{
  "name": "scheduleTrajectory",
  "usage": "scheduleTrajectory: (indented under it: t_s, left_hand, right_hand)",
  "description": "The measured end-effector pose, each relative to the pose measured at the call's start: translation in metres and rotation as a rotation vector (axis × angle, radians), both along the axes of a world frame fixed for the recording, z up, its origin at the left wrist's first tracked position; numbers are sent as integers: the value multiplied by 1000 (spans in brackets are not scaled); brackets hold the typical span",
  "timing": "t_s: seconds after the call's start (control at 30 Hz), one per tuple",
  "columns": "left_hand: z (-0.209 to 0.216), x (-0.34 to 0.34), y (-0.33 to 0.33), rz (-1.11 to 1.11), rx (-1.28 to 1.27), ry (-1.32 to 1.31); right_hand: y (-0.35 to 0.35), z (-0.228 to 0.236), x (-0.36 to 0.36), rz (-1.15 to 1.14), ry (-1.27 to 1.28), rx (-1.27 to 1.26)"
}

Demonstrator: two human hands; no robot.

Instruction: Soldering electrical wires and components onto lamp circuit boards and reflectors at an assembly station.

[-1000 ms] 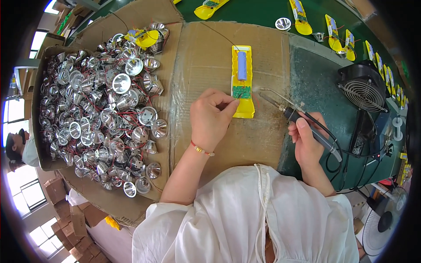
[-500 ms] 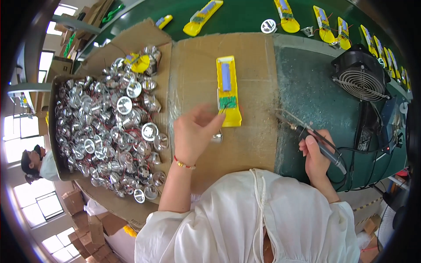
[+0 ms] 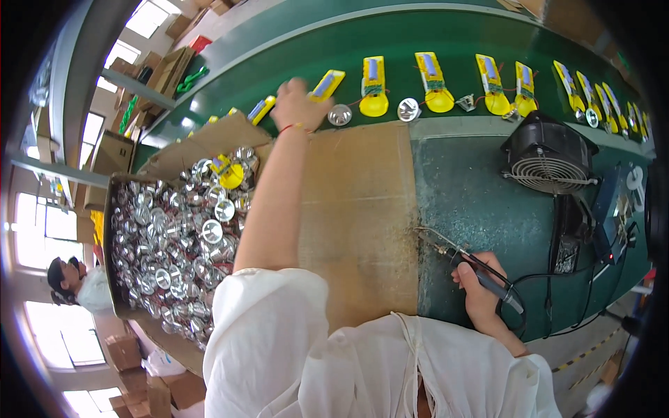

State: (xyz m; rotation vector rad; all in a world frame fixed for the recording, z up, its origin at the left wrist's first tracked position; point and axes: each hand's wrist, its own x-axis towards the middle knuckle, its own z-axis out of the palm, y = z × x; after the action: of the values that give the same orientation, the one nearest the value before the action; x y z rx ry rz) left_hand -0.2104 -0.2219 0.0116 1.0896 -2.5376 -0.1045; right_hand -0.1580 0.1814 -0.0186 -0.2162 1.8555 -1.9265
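Observation:
My left hand (image 3: 300,108) reaches out to the green belt, its fingers spread over the lower end of a tilted yellow plastic housing (image 3: 326,86) with a blue-purple cell in it. Whether it grips the housing is hidden. Just right of the hand lies a round silver reflector (image 3: 339,115), beside another yellow housing (image 3: 373,103) with a green circuit board and red wires. Low on the right, my right hand (image 3: 482,284) is closed round a soldering iron (image 3: 493,284), its tip pointing up and left over the edge of the cardboard sheet (image 3: 355,223).
A cardboard box (image 3: 115,244) full of silver reflectors stands at left, a yellow part (image 3: 230,173) on top. Several yellow housings line the belt (image 3: 279,52). A black fan (image 3: 549,155) stands at right, near cables and a blue device (image 3: 613,223).
My left hand has moved from the cardboard to the belt. The housing from the cardboard now appears among those on the belt. My right hand still holds the soldering iron. The view has shifted.

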Motion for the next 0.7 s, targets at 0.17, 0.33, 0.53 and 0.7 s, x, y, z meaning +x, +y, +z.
scheduleTrajectory:
  t_s: [0.17,0.33,0.53,0.7]
  left_hand:
    - [16,51,0,-39,175,-296]
    - [23,121,127,-129,56,-309]
    - [20,193,192,-157,200,47]
    - [40,236,98,296,-381,-45]
  right_hand:
    - [-3,3,-2,66,-19,-3]
    - [-2,-2,-3,-25,9,50]
    - [-9,-5,-3,-37,57,-42]
    - [-2,-3,7,-63,97,-61]
